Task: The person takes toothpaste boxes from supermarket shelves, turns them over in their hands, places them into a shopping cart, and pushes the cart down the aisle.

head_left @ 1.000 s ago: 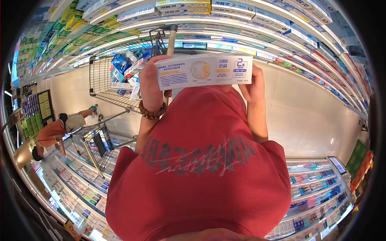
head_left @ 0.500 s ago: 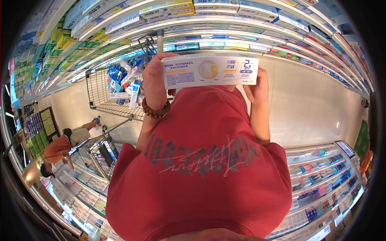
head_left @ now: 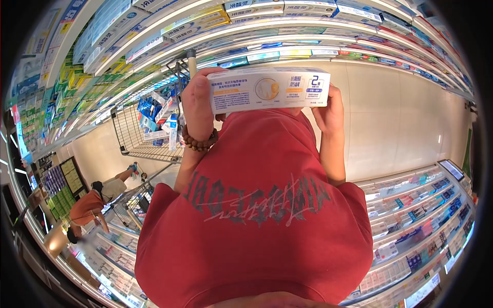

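Note:
Both my hands hold a long white toothpaste box level in front of my chest. Its printed side, with a round picture, a "2" and Chinese text, faces me. My left hand, with a brown bead bracelet at the wrist, grips the left end. At the opposite end, my right hand has its fingers closed round the edge, partly hidden behind the carton. Beyond my left hand stands a wire shopping cart with several blue and white boxes in it.
Shelves of toothpaste boxes run across the front and round the left. More stocked shelves stand at the lower right, with a small screen at their end. On the left, a person in an orange top is beside another cart.
The toothpaste box stays in both hands, tilted slightly so more of its top edge shows. Shelves, cart and the other person have shifted a little in view as my head turned.

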{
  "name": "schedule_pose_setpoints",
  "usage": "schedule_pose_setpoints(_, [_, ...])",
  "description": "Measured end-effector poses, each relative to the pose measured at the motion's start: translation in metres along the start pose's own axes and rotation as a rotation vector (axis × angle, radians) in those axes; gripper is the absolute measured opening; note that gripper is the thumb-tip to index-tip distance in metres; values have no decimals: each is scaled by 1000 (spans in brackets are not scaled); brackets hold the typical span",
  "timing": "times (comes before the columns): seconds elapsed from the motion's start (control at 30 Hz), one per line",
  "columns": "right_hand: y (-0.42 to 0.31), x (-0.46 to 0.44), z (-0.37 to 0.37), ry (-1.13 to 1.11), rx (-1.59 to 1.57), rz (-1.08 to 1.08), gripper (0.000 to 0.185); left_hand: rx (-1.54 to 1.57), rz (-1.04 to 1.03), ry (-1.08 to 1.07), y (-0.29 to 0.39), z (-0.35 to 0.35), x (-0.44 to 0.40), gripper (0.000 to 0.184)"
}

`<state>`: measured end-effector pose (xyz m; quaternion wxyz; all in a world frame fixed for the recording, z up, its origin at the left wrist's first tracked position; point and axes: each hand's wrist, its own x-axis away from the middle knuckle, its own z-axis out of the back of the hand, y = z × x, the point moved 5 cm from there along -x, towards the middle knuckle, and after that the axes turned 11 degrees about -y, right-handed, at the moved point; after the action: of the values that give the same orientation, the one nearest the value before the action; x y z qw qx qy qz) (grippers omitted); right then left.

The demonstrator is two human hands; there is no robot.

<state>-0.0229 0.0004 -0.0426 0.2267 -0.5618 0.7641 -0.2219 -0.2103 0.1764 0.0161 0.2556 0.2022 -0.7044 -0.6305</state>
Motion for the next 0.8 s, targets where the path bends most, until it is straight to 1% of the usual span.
schedule_pose_setpoints(0.13, [-4, 7, 4, 47, 15, 32, 38, -37, 13, -40, 4, -8, -10, 59])
schedule_pose_setpoints(0.23, [-9, 11, 3, 142, 73, 50, 39, -44, 21, -70, 5, -14, -15, 59])
schedule_pose_setpoints(0.37, [-10, 10, 1, 118, 78, 44, 41, -26, 19, -95, 0, -11, -21, 57])
schedule_pose_setpoints(0.4, [-8, 8, 2, 67, 93, 36, 42, -29, 22, -91, 0, -12, -20, 57])
schedule_pose_setpoints(0.47, [-7, 7, 6, 160, 160, 34, 44, 2, 33, -120, -3, -3, -21, 54])
schedule_pose_setpoints(0.53, [-5, 2, 7, 102, 118, 49, 46, 28, -72, -161, -3, 0, -21, 54])
schedule_pose_setpoints(0.57, [-6, -1, 7, 113, 112, 60, 46, 39, -125, -178, -2, 1, -21, 55])
schedule_pose_setpoints(0.6, [-7, -5, 4, 124, 106, 68, 46, 56, -118, -215, 3, 2, -18, 59])
schedule_pose_setpoints(0.7, [-9, -17, -5, 98, 86, 82, 45, -141, -321, -221, 11, 11, -15, 58])
schedule_pose_setpoints(0.8, [-6, -25, -9, 70, 91, 58, 45, -150, -308, -192, 8, 22, -7, 59])
